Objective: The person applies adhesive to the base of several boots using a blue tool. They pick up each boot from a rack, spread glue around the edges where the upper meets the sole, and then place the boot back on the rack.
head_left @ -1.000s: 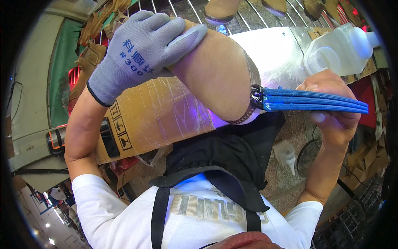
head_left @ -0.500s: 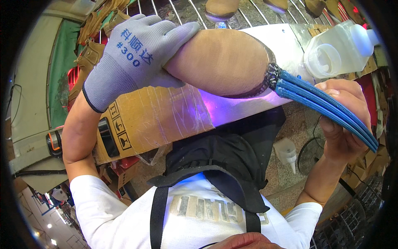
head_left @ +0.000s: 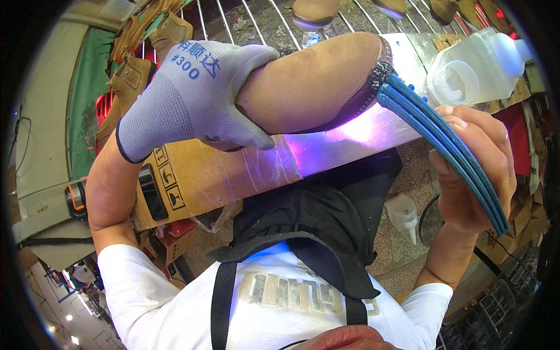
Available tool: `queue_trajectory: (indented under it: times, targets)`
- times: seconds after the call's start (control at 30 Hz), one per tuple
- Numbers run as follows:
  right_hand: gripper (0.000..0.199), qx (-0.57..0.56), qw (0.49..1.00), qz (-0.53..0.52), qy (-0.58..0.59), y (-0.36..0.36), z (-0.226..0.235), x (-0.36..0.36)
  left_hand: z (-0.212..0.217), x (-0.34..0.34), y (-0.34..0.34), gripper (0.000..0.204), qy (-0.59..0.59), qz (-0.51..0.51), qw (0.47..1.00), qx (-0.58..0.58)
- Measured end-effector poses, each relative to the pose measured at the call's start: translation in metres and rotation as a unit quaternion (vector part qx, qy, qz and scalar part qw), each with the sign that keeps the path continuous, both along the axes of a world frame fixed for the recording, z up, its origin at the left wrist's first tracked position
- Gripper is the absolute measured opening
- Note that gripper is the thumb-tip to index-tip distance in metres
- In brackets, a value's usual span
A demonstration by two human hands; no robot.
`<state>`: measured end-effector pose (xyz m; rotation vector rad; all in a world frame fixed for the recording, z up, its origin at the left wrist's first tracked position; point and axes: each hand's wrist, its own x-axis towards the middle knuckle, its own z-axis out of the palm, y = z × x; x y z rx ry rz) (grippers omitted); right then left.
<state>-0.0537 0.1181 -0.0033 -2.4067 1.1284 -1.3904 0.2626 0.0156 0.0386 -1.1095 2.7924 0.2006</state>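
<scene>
My left hand point(head_left: 204, 96), in a grey knit glove, is closed around a tan suede shoe upper point(head_left: 318, 81), held tilted over the bench. Its rounded toe points right and a dark lower edge with stitches faces outward there. My bare right hand point(head_left: 481, 169) is closed around a brush with a long, ridged blue handle point(head_left: 446, 131). At the shoe's toe edge, the brush's dark tip point(head_left: 382, 73) touches or overlaps the stitched rim; its bristles are hard to make out.
Beneath the shoe lies a pale bench top point(head_left: 361, 137), lit violet, with cardboard point(head_left: 216, 175) at its left. A translucent jug point(head_left: 466, 73) stands right. Behind, metal bars point(head_left: 254, 23) carry tan shoes point(head_left: 315, 13); more shoes point(head_left: 131, 79) sit at left.
My left hand has turned the shoe, exposing more of its dark lower edge, and has lowered slightly. The brush tip has moved up and slightly left along the rim with my right hand.
</scene>
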Motion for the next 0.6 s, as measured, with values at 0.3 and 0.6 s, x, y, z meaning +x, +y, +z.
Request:
queue_trajectory:
  times: [0.3, 0.6]
  targets:
    - [0.031, 0.009, 1.000, 0.002, -0.019, 0.009, 0.004, 0.023, 0.006, -0.004, 0.000, 0.090, 0.019, 0.062, 0.993, 0.102]
    - [0.030, 0.030, 0.999, 0.037, -0.012, 0.004, 0.009, 0.021, 0.003, -0.001, -0.003, 0.089, 0.059, 0.047, 0.985, 0.155]
